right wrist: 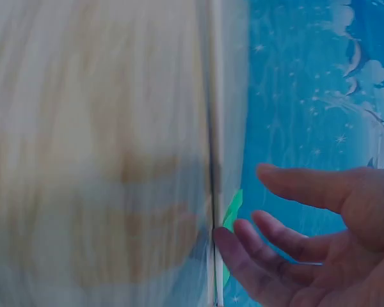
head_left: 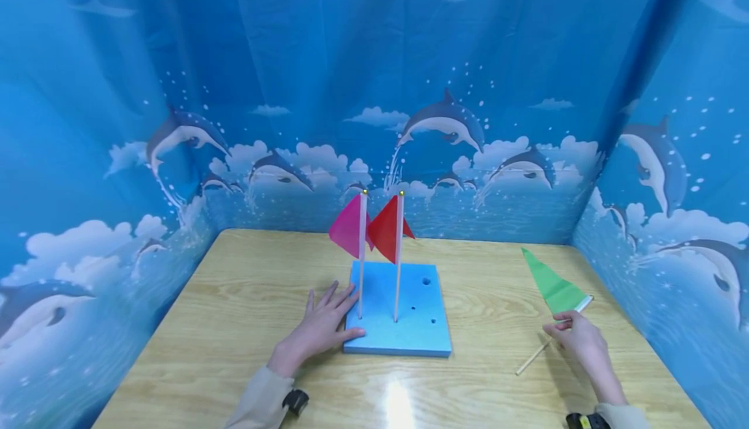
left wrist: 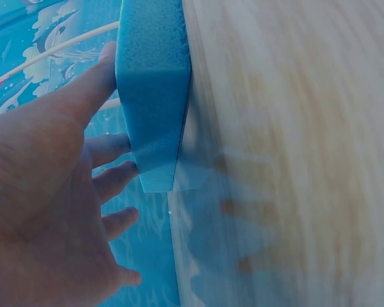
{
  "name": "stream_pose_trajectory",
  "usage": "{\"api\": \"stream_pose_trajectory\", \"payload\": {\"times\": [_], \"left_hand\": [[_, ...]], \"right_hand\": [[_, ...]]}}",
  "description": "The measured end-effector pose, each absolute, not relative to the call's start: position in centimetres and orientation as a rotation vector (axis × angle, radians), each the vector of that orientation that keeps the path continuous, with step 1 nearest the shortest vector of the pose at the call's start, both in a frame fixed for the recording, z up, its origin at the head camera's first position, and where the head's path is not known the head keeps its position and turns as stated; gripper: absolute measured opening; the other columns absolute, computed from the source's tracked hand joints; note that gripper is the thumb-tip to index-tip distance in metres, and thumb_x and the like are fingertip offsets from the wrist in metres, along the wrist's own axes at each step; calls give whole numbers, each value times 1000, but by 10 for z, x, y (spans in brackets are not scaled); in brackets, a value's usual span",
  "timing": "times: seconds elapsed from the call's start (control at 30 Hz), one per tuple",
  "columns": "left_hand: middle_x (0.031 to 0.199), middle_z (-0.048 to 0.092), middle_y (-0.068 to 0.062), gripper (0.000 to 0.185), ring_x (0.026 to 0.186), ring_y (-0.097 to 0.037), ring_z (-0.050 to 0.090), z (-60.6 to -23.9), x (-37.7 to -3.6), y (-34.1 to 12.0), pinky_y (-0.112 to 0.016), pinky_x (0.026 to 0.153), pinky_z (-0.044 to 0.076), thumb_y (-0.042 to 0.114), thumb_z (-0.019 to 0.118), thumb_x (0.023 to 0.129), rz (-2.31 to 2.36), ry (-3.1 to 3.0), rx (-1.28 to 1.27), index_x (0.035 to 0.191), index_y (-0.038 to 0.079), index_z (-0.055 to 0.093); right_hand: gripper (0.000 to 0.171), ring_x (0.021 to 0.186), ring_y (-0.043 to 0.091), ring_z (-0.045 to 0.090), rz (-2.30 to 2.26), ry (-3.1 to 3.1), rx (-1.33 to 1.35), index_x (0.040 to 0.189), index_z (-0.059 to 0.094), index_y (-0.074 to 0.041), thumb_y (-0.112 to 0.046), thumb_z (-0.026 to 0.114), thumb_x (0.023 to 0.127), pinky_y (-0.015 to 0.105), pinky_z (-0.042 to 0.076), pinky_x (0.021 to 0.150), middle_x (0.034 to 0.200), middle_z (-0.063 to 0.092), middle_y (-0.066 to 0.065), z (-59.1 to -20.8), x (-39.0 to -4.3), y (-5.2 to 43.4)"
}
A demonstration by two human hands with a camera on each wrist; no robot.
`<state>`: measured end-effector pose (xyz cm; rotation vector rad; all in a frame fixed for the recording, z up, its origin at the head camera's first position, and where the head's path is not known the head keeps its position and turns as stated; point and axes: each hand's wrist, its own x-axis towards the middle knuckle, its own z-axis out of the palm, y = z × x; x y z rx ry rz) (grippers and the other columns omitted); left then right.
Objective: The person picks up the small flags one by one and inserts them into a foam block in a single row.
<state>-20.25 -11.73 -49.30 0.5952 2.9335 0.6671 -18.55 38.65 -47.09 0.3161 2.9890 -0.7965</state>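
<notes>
A blue foam board (head_left: pixel 422 335) lies on the table, with a pink flag (head_left: pixel 348 229) and a red flag (head_left: pixel 383 229) standing upright in its holes. My left hand (head_left: pixel 320 325) rests along the board's left side, fingers spread; in the left wrist view its thumb and some fingertips touch the blue foam (left wrist: pixel 155 96). To the right, a green flag (head_left: pixel 554 286) on a thin wooden stick (head_left: pixel 531 359) lies slantwise on the table. Over that stick is my right hand (head_left: pixel 582 341). In the right wrist view its thumb (right wrist: pixel 294 182) and fingers are apart, one fingertip beside the stick.
Several holes show in the right part of the board. The wooden table (head_left: pixel 234 325) reaches back to a blue curtain (head_left: pixel 281 58) with dolphins, which also closes in the left and right sides. A bright reflection sits on the table's front.
</notes>
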Motion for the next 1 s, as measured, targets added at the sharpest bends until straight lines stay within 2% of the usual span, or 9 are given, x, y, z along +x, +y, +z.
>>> {"api": "stream_pose_trajectory", "payload": {"times": [0.1, 0.37, 0.53, 0.73, 0.9, 1.0], "left_hand": [[165, 32, -5, 84, 155, -40, 13, -493, -203, -118, -75, 116, 2, 60, 68, 90, 662, 2936, 593, 157, 19, 40], [165, 32, -6, 83, 155, -40, 13, -493, -203, -118, -75, 116, 2, 60, 67, 90, 678, 2933, 603, 157, 18, 40], [166, 31, -6, 83, 155, -40, 12, -492, -203, -118, -75, 116, 2, 59, 67, 90, 685, 2931, 621, 157, 18, 40], [166, 31, -6, 83, 155, -41, 12, -491, -204, -118, -75, 116, 1, 59, 67, 90, 690, 2926, 627, 157, 18, 40], [165, 31, -6, 83, 154, -41, 13, -490, -204, -118, -75, 116, 2, 59, 67, 90, 689, 2928, 622, 157, 18, 40], [166, 31, -6, 83, 155, -41, 13, -490, -204, -117, -75, 116, 2, 59, 67, 90, 689, 2926, 619, 157, 18, 39]], "right_hand": [[51, 96, 44, 65, -700, 2959, 283, 118, 57, 16, -27, 69, 93, 48, 50, 77, 105, 69, 29, -474, -187, 391], [36, 91, 42, 66, -627, 2990, 185, 105, 63, 10, -19, 73, 86, 53, 51, 80, 97, 71, 25, -475, -190, 387], [30, 90, 38, 65, -646, 2982, 150, 105, 63, 8, -11, 73, 85, 56, 50, 82, 95, 68, 22, -475, -194, 381], [32, 88, 37, 65, -674, 3009, 117, 107, 61, 9, -3, 75, 81, 54, 50, 80, 93, 69, 18, -475, -198, 377], [35, 90, 40, 65, -690, 3028, 108, 108, 60, 11, -7, 75, 83, 52, 50, 80, 95, 70, 21, -473, -196, 376], [35, 86, 36, 66, -671, 3014, 158, 105, 62, 13, -12, 75, 85, 51, 51, 79, 93, 70, 20, -471, -194, 376]]}}
